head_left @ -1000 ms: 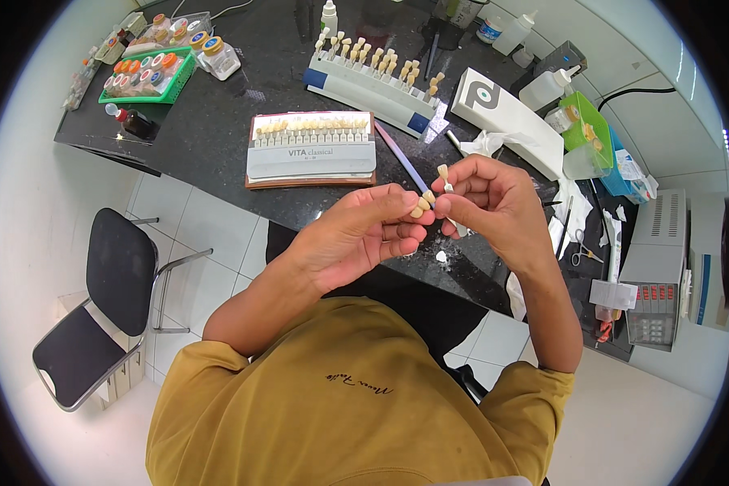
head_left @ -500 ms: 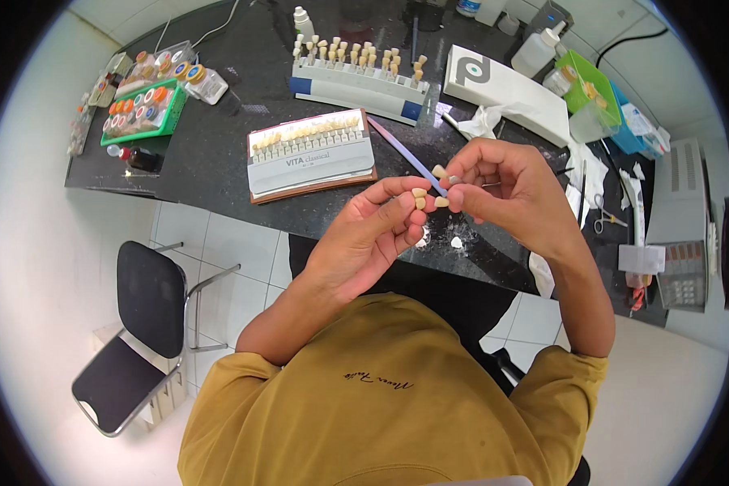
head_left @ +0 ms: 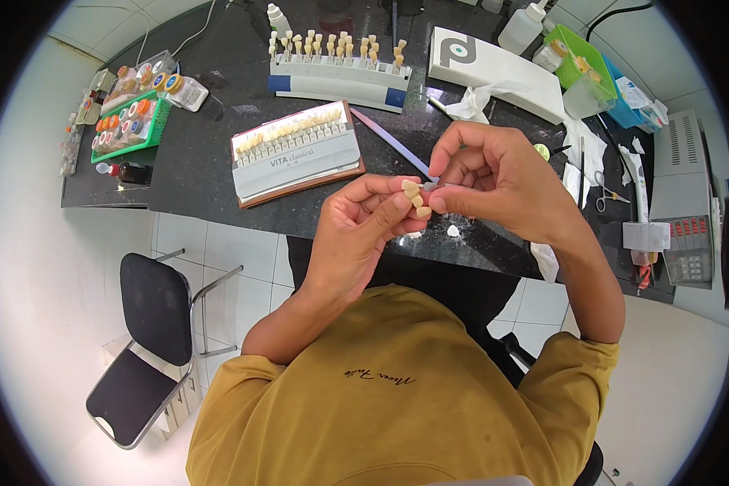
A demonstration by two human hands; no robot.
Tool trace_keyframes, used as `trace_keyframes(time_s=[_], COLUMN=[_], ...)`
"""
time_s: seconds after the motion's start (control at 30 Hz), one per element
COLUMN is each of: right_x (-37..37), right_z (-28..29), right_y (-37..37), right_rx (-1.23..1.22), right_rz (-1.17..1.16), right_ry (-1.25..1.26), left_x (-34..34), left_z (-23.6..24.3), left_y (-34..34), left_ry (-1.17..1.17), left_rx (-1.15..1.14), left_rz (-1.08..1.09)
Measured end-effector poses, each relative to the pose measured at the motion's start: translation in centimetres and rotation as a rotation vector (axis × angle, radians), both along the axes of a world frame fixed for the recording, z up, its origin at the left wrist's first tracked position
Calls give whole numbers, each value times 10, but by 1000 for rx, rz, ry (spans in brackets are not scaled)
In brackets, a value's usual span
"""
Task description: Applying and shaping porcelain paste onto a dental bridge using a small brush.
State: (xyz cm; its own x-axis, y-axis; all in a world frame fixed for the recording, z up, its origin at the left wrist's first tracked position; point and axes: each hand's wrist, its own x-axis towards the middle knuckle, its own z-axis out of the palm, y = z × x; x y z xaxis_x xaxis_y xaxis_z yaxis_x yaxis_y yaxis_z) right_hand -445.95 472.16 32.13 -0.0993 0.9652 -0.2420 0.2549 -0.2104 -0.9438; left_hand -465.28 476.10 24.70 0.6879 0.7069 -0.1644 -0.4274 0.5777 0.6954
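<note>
My left hand point(head_left: 352, 231) is pinched on a few joined-looking tooth-coloured crowns point(head_left: 422, 211), just above the desk's near edge. A pale shade tab point(head_left: 411, 186) lies right up against the upper crown, its greyish stem running toward my right hand point(head_left: 502, 190). Thumb and fingers of that hand close on the stem. Fingertips hide part of the crowns, and I cannot tell whether they are truly one piece. Beyond the hands lies an open shade guide point(head_left: 298, 166) with a row of tooth tabs.
Behind stands a long shade-tab holder point(head_left: 340, 83). A lilac stick point(head_left: 393, 144) lies near my fingers, with white powder lumps point(head_left: 454, 232) below. To the right are a white box point(head_left: 498, 73), tissues point(head_left: 587, 154) and scissors point(head_left: 607, 193); left, a green tray of jars point(head_left: 130, 130).
The shade tab in my right hand has come leftward and now meets the crowns; before, a small gap separated them. The whole view has shifted slightly.
</note>
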Motion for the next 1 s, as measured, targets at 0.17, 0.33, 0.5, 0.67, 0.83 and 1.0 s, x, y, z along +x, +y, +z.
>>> trace_keyframes(time_s=[0.17, 0.33, 0.5, 0.67, 0.83, 1.0], right_x=[1, 6, 34, 45, 48, 39], right_z=[0, 3, 2, 0, -12, -25], right_y=[2, 8, 32, 74, 117, 140], right_rx=[-9, -11, 285, 405, 462, 467], right_rz=[2, -19, -321, -458, -303, -205], right_ry=[-31, 30, -108, -209, -226, -483], left_x=[1, -2, -7, -9, -12, -17], left_z=[1, 0, -3, -4, -3, -5], left_y=[2, 6, 15, 26, 32, 36], left_ry=[18, 15, 15, -78, -89, -74], left_rx=[3, 6, -32, -91, -90, -83], left_rz=[-2, 9, 37, 11, 1, -1])
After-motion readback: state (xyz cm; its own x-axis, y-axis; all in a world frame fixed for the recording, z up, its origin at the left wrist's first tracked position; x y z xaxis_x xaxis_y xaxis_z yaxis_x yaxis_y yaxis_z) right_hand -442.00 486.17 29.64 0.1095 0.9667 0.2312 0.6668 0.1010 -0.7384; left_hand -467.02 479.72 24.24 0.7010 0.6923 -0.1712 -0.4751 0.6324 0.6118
